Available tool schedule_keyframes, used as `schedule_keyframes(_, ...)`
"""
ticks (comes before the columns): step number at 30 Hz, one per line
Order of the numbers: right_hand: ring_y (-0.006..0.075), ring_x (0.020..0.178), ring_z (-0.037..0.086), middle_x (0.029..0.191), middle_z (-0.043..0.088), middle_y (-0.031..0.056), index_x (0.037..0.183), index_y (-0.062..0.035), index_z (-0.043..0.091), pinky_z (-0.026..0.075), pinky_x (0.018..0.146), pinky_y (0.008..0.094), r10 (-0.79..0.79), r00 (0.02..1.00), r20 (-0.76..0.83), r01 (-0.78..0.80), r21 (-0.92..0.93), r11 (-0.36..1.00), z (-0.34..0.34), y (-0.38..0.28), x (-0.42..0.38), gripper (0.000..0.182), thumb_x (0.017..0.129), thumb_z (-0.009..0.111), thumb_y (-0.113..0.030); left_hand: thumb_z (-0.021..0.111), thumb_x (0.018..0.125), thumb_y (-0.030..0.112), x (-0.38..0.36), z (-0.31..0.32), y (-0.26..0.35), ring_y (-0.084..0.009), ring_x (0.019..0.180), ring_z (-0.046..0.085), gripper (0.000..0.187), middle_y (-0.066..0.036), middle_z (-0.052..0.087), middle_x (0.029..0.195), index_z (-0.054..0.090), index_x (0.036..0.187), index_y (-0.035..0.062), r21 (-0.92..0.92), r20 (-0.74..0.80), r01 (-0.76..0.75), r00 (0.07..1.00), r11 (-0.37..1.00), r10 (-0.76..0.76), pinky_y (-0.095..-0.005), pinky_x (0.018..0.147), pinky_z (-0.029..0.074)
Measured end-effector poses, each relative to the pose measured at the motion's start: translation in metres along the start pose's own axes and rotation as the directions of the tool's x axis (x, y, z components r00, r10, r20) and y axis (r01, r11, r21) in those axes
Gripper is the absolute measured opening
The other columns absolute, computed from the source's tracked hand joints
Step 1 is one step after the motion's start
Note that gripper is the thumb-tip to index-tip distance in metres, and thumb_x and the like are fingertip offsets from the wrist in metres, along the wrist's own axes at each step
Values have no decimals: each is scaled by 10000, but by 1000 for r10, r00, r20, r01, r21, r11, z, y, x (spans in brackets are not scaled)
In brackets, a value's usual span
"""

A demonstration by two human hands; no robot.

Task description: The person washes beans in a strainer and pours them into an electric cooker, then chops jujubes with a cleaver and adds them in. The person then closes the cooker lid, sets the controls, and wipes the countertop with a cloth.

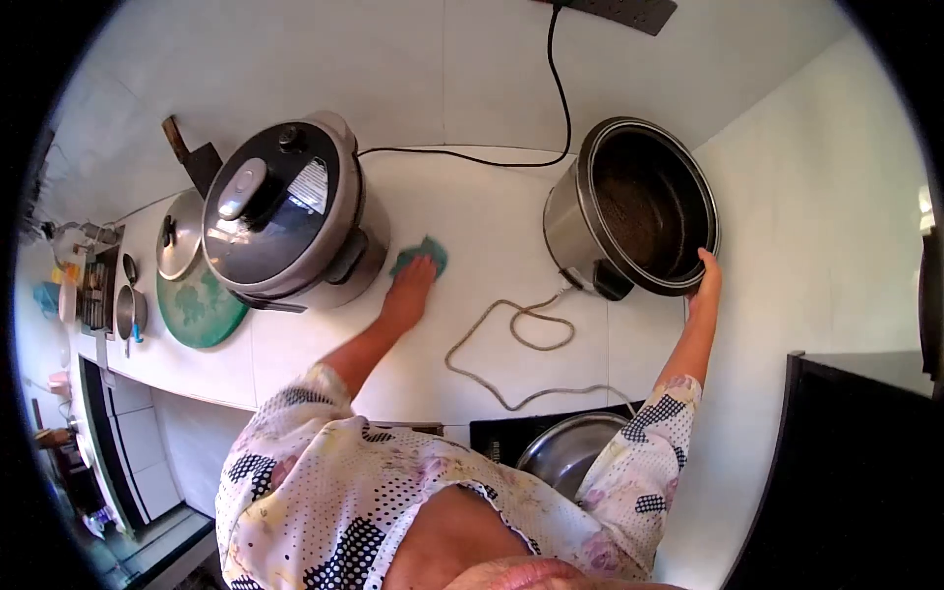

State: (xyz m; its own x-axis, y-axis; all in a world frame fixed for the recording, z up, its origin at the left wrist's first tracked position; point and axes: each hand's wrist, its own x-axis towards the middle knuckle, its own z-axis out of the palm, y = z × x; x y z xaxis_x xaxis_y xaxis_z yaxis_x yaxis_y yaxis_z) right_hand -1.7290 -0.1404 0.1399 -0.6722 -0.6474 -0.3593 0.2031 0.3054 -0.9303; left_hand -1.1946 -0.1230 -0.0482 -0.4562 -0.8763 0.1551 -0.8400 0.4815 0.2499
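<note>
My left hand (411, 285) presses a small green cloth (431, 248) against the white countertop (472, 211), beside a large electric pressure cooker (221, 251) with a dark lid. At the right, my right hand (704, 283) grips the near right rim of an open metal cooker (562, 221). That cooker leans, so its dark, stained inside faces me; it looks empty. From its base a pale braided cord (460, 369) loops over the counter toward the front edge.
Left of the pressure cooker are a green board (202, 313), a metal lid (180, 241) and a cleaver (202, 165). A black cable (565, 98) runs up to a power strip (629, 12). A steel bowl (565, 447) sits below the front edge.
</note>
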Motion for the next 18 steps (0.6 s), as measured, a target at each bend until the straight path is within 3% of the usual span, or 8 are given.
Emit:
schedule_keyframes(5, 234, 1128, 470, 1196, 535, 72, 1167, -114, 571, 365, 928, 445, -24, 1000, -5, 24, 410, 912, -17, 14, -20, 519, 802, 578, -484, 479, 788, -22, -94, -49, 14, -347, 1182, 482, 385, -185, 526, 1256, 555, 1165, 0, -258, 88, -25, 995, 966, 49, -386, 973, 419)
schedule_keyframes(9, 182, 1050, 546, 1088, 606, 52, 1032, -93, 580, 410, 840, 354, -259, 885, -386, 350, 187, 918, -16, 59, -122, 279, 857, 563, -311, 504, 861, 38, -112, -61, 9, -358, 1050, 569, 269, -198, 601, 1131, 588, 1112, -13, -637, 209, 319, 948, 702, -240, -375, 908, 464)
schedule_keyframes(11, 151, 905, 570, 993, 613, 45, 992, -95, 580, 445, 725, 321, -403, 906, -130, 411, 41, 911, 18, 119, -178, 210, 879, 555, -270, 520, 879, 70, -92, -68, 21, -362, 1020, 585, 283, -205, 607, 1116, 571, 1145, -13, -775, 206, 357, 923, 521, -325, -367, 878, 479)
schedule_keyframes(12, 152, 870, 573, 988, 610, 47, 1022, -93, 572, 458, 692, 305, -336, 941, 38, 320, 218, 922, 55, 153, -205, 245, 886, 557, -297, 528, 888, 86, -83, -73, 31, -364, 1004, 594, 293, -209, 611, 1108, 563, 1161, -13, -828, 222, 374, 903, 418, -367, -364, 863, 486)
schedule_keyframes(13, 167, 914, 570, 1037, 597, 53, 1113, -80, 547, 475, 724, 334, -237, 934, 267, 232, 51, 971, 94, 168, -240, 314, 901, 540, -311, 544, 886, 97, -75, -79, 42, -354, 1054, 573, 319, -204, 595, 1145, 549, 1186, -8, -849, 180, 297, 940, 437, -290, -366, 861, 487)
schedule_keyframes(15, 198, 1003, 554, 1122, 558, 65, 1225, -57, 486, 495, 782, 382, 84, 871, 484, -207, 206, 956, 168, 189, -300, 389, 926, 518, -304, 568, 876, 95, -63, -101, 60, -334, 1123, 540, 375, -200, 553, 1219, 514, 1236, 9, -863, 72, 113, 992, 492, -101, -367, 872, 479)
schedule_keyframes(16, 215, 974, 553, 1106, 565, 93, 1261, -56, 465, 490, 772, 373, -6, 803, 596, -258, 356, 898, 190, 207, -301, 425, 907, 557, -273, 577, 868, 83, -60, -119, 68, -324, 1142, 528, 406, -201, 527, 1255, 494, 1260, 21, -852, 10, 2, 1000, 523, 13, -366, 886, 471)
schedule_keyframes(18, 226, 945, 560, 1069, 566, 99, 1142, -34, 511, 502, 683, 366, 198, 834, 515, -428, 378, 821, 213, 208, -300, 321, 888, 587, -214, 590, 848, 62, -64, -132, 65, -326, 1179, 498, 447, -202, 490, 1302, 476, 1281, 41, -749, -92, -191, 978, 634, 185, -382, 921, 448)
